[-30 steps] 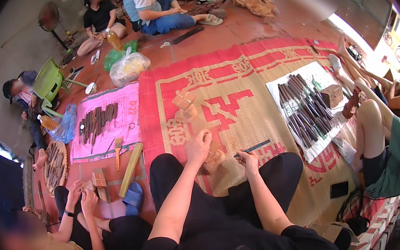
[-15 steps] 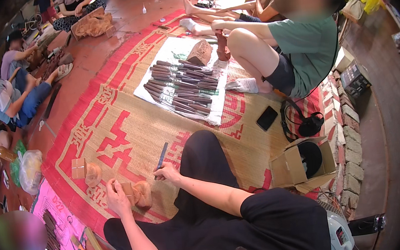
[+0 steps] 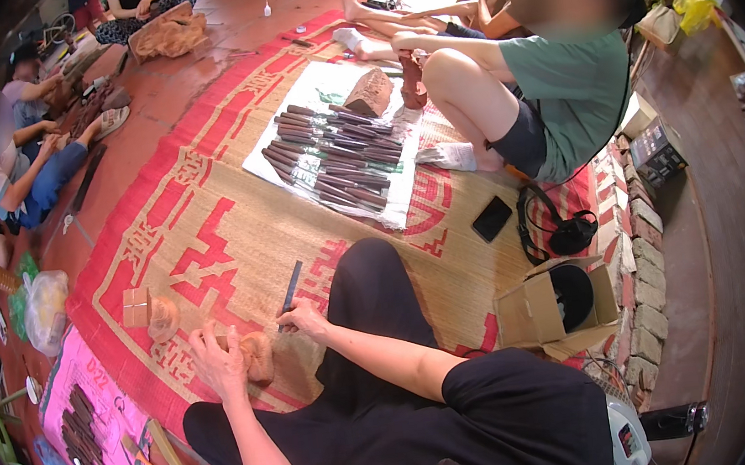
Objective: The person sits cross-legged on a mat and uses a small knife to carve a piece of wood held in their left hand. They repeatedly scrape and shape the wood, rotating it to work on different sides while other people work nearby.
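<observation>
On the mat ahead of my left knee lies a light-brown wooden carving (image 3: 259,357) with a rounded, lumpy form. My left hand (image 3: 217,359) is curled over its blocky end, which the fingers mostly cover. To the right of it, my right hand (image 3: 303,320) grips a narrow, flat, dark strip-like tool (image 3: 293,281) that points away from me. Its exact kind cannot be made out. A similar wooden piece (image 3: 162,321), with a square block (image 3: 136,307) at its end, rests farther off to the left.
Rows of dark-handled tools (image 3: 341,153) lie on a white sheet, where a co-worker (image 3: 569,100) sits. A phone (image 3: 491,219), headphones (image 3: 565,231) and an open carton (image 3: 538,313) lie at right. A pink cloth (image 3: 97,392) with more tools spreads at left.
My left hand has turned and spread further over the blocky end of the carving. The right hand and its strip-like tool have shifted slightly left. The whole view has turned a little.
</observation>
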### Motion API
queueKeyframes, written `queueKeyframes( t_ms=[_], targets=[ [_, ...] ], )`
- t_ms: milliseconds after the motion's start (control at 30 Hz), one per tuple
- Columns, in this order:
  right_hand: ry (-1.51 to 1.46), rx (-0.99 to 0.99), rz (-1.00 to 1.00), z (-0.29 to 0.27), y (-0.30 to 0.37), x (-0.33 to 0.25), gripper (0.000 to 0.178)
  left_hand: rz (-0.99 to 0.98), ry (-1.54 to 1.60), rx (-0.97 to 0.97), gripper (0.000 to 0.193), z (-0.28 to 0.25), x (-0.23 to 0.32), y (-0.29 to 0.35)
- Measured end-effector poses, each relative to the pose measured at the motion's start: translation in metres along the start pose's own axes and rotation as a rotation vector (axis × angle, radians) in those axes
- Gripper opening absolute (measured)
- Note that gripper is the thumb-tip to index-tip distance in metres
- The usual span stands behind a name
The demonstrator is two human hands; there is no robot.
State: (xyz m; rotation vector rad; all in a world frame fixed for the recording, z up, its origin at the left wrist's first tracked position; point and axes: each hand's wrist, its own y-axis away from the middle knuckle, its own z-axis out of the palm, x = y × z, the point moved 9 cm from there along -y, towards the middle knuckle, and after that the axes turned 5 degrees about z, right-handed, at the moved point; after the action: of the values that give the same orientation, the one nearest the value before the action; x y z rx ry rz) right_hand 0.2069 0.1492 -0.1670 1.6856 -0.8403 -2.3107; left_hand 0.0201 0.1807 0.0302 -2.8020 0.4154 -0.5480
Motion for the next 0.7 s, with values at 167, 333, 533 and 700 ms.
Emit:
queueKeyframes(
  t_ms=[167, 333, 533, 700],
  targets=[
    [0.019, -0.021, 0.01, 0.0, -0.004, 0.005, 0.007, -0.009, 0.058, 0.025, 0.037, -0.004, 0.003, 0.0],
    [0.043, -0.053, 0.031, -0.003, 0.002, 0.009, 0.01, 0.016, 0.06, 0.086, 0.033, -0.004, 0.0, 0.002],
    [-0.058, -0.028, 0.112, -0.005, 0.001, 0.022, 0.018, -0.022, 0.09, 0.081, 0.032, -0.006, 0.003, 0.0],
    [-0.026, -0.044, 0.093, -0.002, -0.002, 0.022, 0.014, -0.039, 0.112, 0.039, 0.033, -0.003, 0.003, -0.003]
  ],
)
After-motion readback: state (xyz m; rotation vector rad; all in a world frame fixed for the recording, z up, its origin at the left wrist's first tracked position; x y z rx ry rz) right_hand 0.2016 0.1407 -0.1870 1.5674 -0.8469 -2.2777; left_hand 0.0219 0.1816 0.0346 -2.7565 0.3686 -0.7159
